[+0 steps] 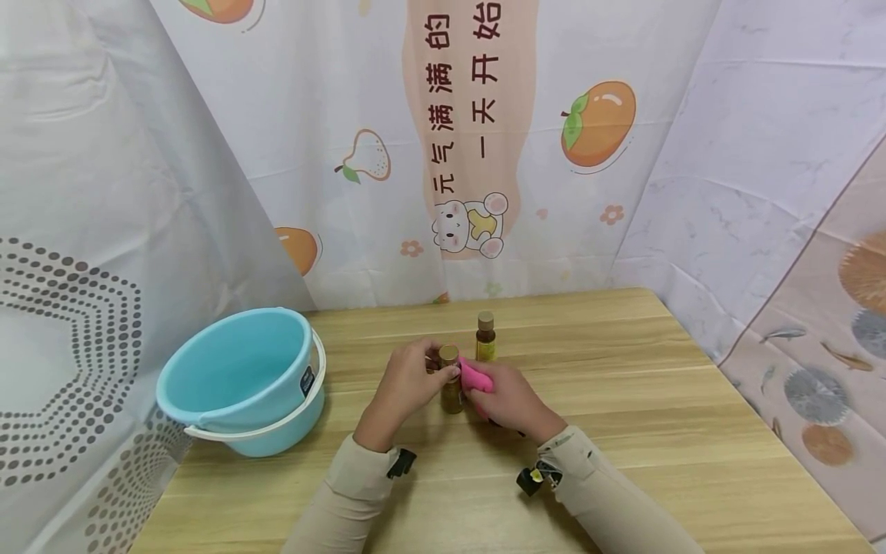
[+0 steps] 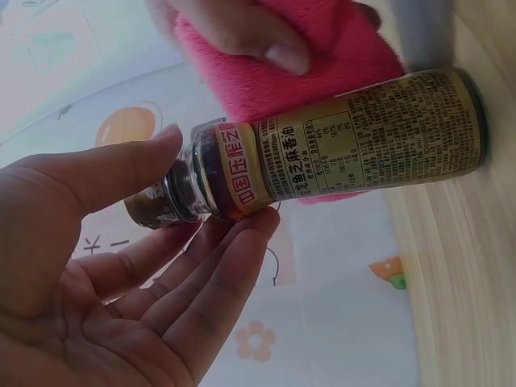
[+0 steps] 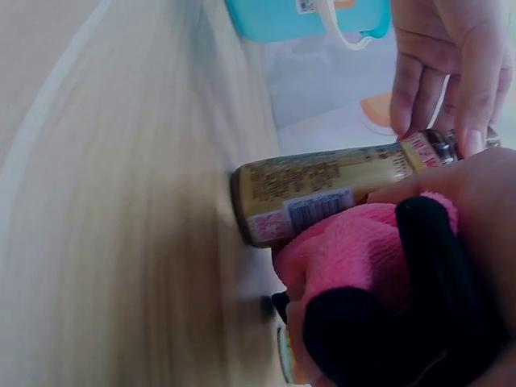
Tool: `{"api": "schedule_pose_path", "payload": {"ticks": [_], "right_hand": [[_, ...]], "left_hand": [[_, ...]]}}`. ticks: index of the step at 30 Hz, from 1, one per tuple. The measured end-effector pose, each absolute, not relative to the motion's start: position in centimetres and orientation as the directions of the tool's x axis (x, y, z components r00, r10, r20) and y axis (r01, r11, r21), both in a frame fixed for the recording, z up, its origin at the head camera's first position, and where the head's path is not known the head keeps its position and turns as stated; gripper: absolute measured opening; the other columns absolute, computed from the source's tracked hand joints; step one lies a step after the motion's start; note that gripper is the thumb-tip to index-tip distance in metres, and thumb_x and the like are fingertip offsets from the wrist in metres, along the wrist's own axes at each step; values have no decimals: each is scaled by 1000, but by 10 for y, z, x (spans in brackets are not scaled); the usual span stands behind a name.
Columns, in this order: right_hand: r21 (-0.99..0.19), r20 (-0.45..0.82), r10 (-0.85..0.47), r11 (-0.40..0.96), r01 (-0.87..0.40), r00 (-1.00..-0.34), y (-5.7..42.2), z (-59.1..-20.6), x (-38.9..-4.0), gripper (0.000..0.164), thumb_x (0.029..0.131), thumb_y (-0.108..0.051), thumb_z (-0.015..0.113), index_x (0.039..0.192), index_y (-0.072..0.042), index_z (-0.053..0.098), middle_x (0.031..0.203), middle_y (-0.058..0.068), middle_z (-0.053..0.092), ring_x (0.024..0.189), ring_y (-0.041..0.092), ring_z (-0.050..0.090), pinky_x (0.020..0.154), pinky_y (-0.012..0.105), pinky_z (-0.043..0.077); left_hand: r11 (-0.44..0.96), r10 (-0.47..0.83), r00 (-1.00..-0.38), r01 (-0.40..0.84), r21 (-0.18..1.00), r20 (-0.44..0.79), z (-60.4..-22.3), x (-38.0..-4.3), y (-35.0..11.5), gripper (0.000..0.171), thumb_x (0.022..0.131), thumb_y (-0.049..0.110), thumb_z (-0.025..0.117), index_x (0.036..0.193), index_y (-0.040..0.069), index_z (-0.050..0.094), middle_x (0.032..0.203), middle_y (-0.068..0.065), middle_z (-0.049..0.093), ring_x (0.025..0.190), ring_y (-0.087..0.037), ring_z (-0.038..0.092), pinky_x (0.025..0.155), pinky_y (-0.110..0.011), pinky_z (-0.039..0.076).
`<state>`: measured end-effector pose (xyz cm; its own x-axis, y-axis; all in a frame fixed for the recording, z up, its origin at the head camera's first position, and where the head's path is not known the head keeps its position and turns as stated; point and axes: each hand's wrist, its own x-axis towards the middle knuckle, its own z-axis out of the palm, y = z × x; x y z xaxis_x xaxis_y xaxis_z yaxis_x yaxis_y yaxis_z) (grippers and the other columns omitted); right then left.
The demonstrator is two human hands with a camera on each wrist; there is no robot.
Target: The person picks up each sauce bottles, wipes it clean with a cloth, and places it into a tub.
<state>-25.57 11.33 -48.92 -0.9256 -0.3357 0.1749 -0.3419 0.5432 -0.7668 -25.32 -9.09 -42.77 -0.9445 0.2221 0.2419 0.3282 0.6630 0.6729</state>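
Left hand point(image 1: 411, 377) pinches the bottle point(image 2: 375, 139) high, likely steadying it. Right hand point(image 1: 511, 398) grips pink cloth point(image 2: 334, 58) against it.

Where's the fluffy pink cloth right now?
In the head view, the fluffy pink cloth is near the picture's middle, in the person's right hand, against the right side of the gold-labelled brown glass bottle that the left hand holds.
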Motion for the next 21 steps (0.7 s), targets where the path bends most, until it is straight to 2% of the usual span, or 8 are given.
{"api": "schedule_pose_path", "payload": {"ticks": [8,13,15,21], "right_hand": [[-748,158,-327,576,-329,-932,113,-495,-258,56,93,-16,70,148,-27,59,85,2,68,59,10,58,51,30,51],[-737,164,-317,590,-329,-934,114,-496,-260,54,95,-18,71,147,-28,60,90,1,69,67,11,59,57,30,52],[-735,161,-313,595,-325,-936,114,-497,-259,54,95,-20,71,147,-29,60,90,1,69,68,12,60,59,30,52],[-731,161,-310,601,-324,-937,113,-498,-260,54,95,-21,72,147,-31,59,91,0,69,69,12,61,60,29,53]], "left_hand": [[665,227,-942,336,668,247,-428,-254,-91,28,89,26,84,111,14,72,98,2,74,90,-16,73,78,-36,61],[687,204,-949,314,656,240,-428,-255,-92,44,86,37,85,118,10,70,105,-1,73,95,-18,73,80,-38,61],[700,186,-953,300,648,241,-429,-255,-92,46,85,41,86,116,11,70,103,-1,73,94,-16,72,79,-37,60],[714,191,-941,329,618,280,-429,-255,-93,33,87,40,85,101,14,71,89,4,70,80,-9,66,71,-31,56]]}}
